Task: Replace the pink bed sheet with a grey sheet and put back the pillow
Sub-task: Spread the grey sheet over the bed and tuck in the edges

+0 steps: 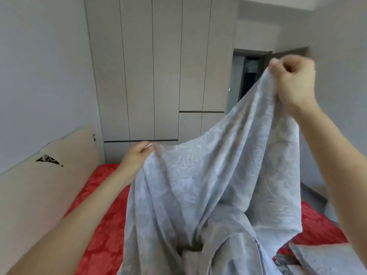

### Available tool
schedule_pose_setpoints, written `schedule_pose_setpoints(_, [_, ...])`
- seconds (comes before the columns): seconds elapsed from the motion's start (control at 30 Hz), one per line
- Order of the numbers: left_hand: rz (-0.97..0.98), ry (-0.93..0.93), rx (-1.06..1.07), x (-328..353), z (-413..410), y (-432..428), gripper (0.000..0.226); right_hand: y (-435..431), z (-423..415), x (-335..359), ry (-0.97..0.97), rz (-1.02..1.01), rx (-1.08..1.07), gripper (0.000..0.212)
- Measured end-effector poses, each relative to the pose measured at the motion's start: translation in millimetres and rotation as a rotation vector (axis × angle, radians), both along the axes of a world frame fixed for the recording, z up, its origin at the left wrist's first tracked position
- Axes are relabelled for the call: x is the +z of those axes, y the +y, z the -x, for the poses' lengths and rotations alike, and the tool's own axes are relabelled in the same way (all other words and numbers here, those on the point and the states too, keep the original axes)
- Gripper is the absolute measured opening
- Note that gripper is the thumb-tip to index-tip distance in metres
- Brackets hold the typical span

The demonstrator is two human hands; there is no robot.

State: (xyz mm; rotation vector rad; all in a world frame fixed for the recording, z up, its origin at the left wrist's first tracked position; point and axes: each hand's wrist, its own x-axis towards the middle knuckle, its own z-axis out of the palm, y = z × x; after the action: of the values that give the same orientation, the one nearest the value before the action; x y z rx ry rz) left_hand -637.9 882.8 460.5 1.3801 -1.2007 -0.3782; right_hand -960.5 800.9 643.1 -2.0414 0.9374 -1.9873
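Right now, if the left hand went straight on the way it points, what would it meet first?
Probably the wardrobe, though depth is unclear; the left hand itself grips the grey sheet.

The left hand (137,155) and right hand (294,82) are bare. Behind the fingers (146,148), the left forearm (79,215) and right forearm (327,155) are bare too, unsleeved as far as the frame's edge. The right hand is motion-blurred.

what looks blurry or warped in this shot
Head view: the right hand is smeared by motion blur, the left hand is sharper; the wide lens tilts and bows the wardrobe lines and the headboard; the light is soft and even, with no glare on the grey sheet.
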Motion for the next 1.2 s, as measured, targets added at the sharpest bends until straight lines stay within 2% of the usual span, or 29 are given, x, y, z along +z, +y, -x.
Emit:
schedule_pose_setpoints(0.1, [0.171,-0.126,-0.044,104,17,-18,0.017,-20,-12,-18,0.426,-0.214,-0.294,0.038])
schedule_pose_setpoints(0.17, [0.281,-0.104,-0.057,152,32,-16,0.028,-19,-22,-40,0.568,-0.358,-0.316,0.035])
schedule_pose_setpoints(0.2, [0.318,-0.11,-0.057,169,39,-12,0.03,-13,-25,-51,0.564,-0.428,-0.171,0.037])
schedule_pose_setpoints(0.27, [0.339,-0.162,-0.068,184,48,-8,0.03,14,-36,-69,0.466,-0.562,0.312,0.056])
schedule_pose_setpoints(0.33, [0.302,-0.211,-0.112,185,59,-4,0.026,35,-54,-96,0.482,-0.563,0.616,0.059])
schedule_pose_setpoints(0.4, [0.236,-0.219,-0.178,178,71,-1,0.022,37,-73,-131,0.509,-0.485,0.622,0.055])
schedule_pose_setpoints(0.5, [0.149,-0.056,-0.211,167,77,5,0.024,21,-83,-179,0.473,-0.452,0.298,0.035])
schedule_pose_setpoints(0.53, [0.123,0.01,-0.215,163,72,7,0.025,16,-82,-193,0.457,-0.463,0.221,0.019])
schedule_pose_setpoints(0.57, [0.1,0.042,-0.22,160,67,11,0.026,16,-80,-204,0.445,-0.471,0.202,0.015])
schedule_pose_setpoints(0.6, [0.073,0.043,-0.222,155,60,16,0.025,17,-79,-217,0.424,-0.475,0.228,0.031])
schedule_pose_setpoints(0.67, [-0.011,-0.056,-0.172,142,35,25,0.015,23,-72,-228,0.261,-0.574,0.374,0.045])
schedule_pose_setpoints(0.7, [-0.095,-0.145,-0.141,130,20,32,0.02,26,-64,-223,0.183,-0.633,0.433,0.045])
schedule_pose_setpoints(0.77, [-0.333,-0.359,-0.154,91,-16,46,0.056,34,-48,-203,0.067,-0.71,0.543,0.04])
schedule_pose_setpoints(0.8, [-0.466,-0.467,-0.203,63,-29,54,0.07,39,-44,-190,0.03,-0.732,0.605,0.045])
schedule_pose_setpoints(0.87, [-0.664,-0.61,-0.354,6,-36,73,0.088,53,-46,-164,0.005,-0.774,0.718,0.051])
schedule_pose_setpoints(0.9, [-0.7,-0.62,-0.421,-23,-33,77,0.09,60,-54,-149,0.008,-0.78,0.752,0.042])
schedule_pose_setpoints(0.97, [-0.681,-0.554,-0.381,-67,-12,84,0.069,72,-76,-115,0.023,-0.773,0.776,0.025])
schedule_pose_setpoints(1.07, [-0.538,-0.272,-0.287,-94,20,91,0.028,84,-112,-61,-0.044,-0.706,0.773,0.018])
schedule_pose_setpoints(1.13, [-0.454,0.008,-0.356,-82,35,93,0.024,81,-129,-27,-0.091,-0.624,0.727,0.014])
schedule_pose_setpoints(1.2, [-0.346,0.325,-0.425,-67,44,94,0.04,66,-136,1,-0.174,-0.574,0.644,0.014])
